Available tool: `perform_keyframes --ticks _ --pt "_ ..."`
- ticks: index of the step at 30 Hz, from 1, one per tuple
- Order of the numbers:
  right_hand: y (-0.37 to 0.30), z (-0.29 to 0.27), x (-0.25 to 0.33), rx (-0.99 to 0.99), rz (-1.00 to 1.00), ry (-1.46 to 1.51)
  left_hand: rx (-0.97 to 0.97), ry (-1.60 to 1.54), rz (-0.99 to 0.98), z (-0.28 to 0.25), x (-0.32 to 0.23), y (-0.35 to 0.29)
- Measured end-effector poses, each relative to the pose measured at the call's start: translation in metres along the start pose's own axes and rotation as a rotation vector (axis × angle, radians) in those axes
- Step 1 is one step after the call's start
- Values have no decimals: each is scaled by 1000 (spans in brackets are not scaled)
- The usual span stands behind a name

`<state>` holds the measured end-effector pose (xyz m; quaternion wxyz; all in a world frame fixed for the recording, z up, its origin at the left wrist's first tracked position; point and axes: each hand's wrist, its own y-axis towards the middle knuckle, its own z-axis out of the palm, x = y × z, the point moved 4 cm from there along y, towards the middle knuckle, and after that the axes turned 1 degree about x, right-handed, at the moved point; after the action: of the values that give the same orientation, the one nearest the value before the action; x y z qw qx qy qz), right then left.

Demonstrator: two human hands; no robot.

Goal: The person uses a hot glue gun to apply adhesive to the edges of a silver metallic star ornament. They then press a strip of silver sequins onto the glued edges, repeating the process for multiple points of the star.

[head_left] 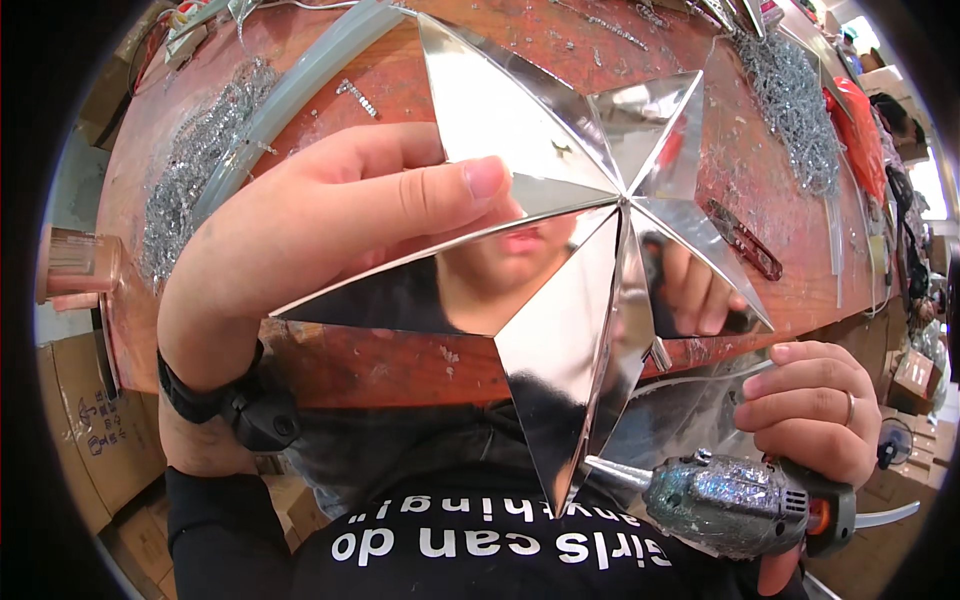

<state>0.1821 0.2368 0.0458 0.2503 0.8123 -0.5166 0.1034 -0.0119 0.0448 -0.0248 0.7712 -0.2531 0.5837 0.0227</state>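
Note:
A large mirror-silver, five-pointed star (560,350) with raised folds is held up over the table's near edge. My left hand (330,210) grips it near the upper left, thumb across the front face and the other fingers behind it, mostly hidden. In my right hand (820,405) is a glitter-speckled hot glue gun (720,500), its fingers wrapped round the handle. The gun's metal nozzle points left, close to the edge of the star's lowest point; whether they touch I cannot tell. A pale glue stick (888,515) sticks out behind the gun.
Tangled silver rhinestone chain (205,170) lies on the left of the red-brown table (400,370), beside thick translucent sticks (300,80). More silver chain (795,110) is heaped at the far right. A red-handled tool (740,240) lies right of the star. Cardboard boxes (100,430) stand lower left.

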Motion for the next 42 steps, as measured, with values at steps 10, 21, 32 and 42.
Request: perform_keyframes --ticks 10,21,32,42 --pt "-5 9 1 -8 -16 36 -95 75 9 -5 8 -1" --pt "-8 14 8 22 -13 72 -142 48 50 -3 8 -1" --pt "-38 -10 2 -44 -25 119 -169 -70 62 9 7 -10" --pt "-118 -3 -92 -633 749 -139 -198 -527 -96 45 46 -60"
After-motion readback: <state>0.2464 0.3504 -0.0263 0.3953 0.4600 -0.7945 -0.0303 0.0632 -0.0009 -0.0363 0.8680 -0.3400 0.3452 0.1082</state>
